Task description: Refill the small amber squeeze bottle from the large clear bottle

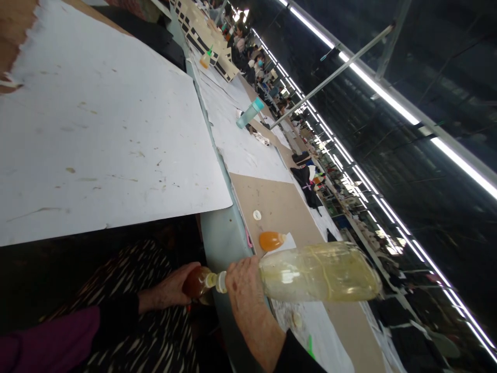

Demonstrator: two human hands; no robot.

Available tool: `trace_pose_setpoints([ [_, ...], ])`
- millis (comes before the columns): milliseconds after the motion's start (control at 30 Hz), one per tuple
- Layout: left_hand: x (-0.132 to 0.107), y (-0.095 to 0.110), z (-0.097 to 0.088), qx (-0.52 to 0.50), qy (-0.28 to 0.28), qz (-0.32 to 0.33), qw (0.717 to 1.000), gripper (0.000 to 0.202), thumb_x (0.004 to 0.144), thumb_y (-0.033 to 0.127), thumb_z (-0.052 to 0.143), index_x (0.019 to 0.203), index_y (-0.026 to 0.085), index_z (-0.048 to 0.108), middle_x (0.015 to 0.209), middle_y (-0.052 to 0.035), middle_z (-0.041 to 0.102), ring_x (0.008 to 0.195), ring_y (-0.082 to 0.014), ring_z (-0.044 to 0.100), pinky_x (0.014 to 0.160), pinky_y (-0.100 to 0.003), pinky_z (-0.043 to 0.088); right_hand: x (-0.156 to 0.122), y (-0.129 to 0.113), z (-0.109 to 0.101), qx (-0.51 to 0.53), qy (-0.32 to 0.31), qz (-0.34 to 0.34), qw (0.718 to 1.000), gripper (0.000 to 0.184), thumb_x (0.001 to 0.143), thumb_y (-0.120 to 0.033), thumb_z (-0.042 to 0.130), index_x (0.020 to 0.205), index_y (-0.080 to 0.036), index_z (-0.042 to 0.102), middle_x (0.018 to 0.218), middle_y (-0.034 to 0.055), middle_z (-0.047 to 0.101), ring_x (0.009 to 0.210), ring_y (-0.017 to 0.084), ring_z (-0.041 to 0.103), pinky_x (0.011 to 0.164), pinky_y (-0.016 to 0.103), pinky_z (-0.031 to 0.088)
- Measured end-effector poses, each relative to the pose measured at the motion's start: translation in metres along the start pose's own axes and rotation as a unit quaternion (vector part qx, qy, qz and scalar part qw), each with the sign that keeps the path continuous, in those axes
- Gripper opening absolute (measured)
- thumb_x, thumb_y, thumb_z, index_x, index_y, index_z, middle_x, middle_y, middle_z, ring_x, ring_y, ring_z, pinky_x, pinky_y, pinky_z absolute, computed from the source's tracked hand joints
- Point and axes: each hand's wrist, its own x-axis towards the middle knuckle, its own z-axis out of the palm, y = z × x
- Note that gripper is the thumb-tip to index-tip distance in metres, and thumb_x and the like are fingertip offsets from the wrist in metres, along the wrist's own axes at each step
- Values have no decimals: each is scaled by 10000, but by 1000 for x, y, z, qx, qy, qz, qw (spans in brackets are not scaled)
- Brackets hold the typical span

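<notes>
My right hand [246,287] is wrapped round the neck end of a large clear plastic bottle [318,272] with some yellowish liquid in it. The bottle is tipped, its mouth pointing at a small bottle [198,282] of amber liquid. Around that small bottle my left hand [173,286] is closed, low over my patterned lap. The two mouths meet or nearly meet; I cannot tell if they touch. Another small bottle, orange [272,240], lies on the bench beyond my right hand, near a round white cap [257,215].
A white sheet with stains [116,129] covers the table on the left. Farther along the bench stand a teal bottle [250,113], a small glue bottle with a green tip [206,58] and cut cream pieces [205,33]. A green nozzle [311,346] lies at the lower right. People work in the distance.
</notes>
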Motion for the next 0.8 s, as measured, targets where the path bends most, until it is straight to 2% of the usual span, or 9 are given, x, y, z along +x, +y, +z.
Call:
trace_pose_setpoints([
  [100, -1, 8, -4, -2, -12, 11, 1000, 715, 574, 341, 770, 1204, 202, 461, 1172, -59, 562, 1072, -276, 531, 942, -375, 434, 1, 3, 9, -2, 43, 15, 999, 443, 773, -10, 249, 1108, 10, 538, 1002, 197, 614, 982, 303, 554, 976, 528, 363],
  [167, -1, 10, -7, 13, -14, 12, 1000, 747, 540, 318, 789, 1201, 197, 462, 1151, -54, 559, 1054, -268, 534, 926, -367, 434, 4, 7, 11, 7, 69, -14, 998, 453, 763, 16, 234, 1065, -21, 570, 928, 167, 627, 909, 284, 568, 915, 520, 403],
  [233, 0, 8, -8, 29, -21, 14, 999, 766, 516, 322, 809, 1189, 189, 467, 1131, -58, 554, 1026, -261, 540, 899, -359, 439, 10, 13, 10, 10, 28, -34, 999, 422, 756, 20, 264, 1023, -13, 589, 875, 187, 621, 828, 296, 575, 815, 515, 434],
  [300, 1, 6, -9, 39, -33, 14, 999, 775, 489, 319, 829, 1166, 189, 474, 1106, -55, 555, 1018, -258, 537, 879, -352, 443, 18, 19, 5, 22, -29, -51, 998, 379, 741, 20, 301, 947, -36, 614, 760, 167, 600, 696, 283, 556, 672, 469, 439],
  [367, 2, 4, -10, 48, -39, 9, 998, 799, 469, 313, 842, 1164, 191, 467, 1102, -56, 552, 1014, -258, 537, 867, -351, 445, 24, 23, 1, 38, -65, -63, 995, 344, 735, 13, 325, 888, -63, 624, 683, 140, 570, 620, 265, 524, 600, 428, 410],
  [600, 3, -2, -5, 58, -35, 15, 998, 835, 479, 315, 838, 1200, 203, 432, 1126, -61, 539, 1031, -257, 536, 893, -353, 431, 30, 26, -3, 56, -91, -70, 992, 346, 733, 11, 287, 837, -78, 604, 649, 134, 544, 590, 275, 512, 587, 419, 368],
  [800, 3, -5, -4, 55, -33, 10, 998, 853, 469, 312, 843, 1208, 210, 429, 1149, -63, 533, 1057, -267, 527, 913, -366, 422, 31, 28, -6, 56, -75, -76, 993, 340, 723, 14, 294, 807, -102, 603, 637, 119, 542, 578, 260, 511, 573, 397, 357],
])
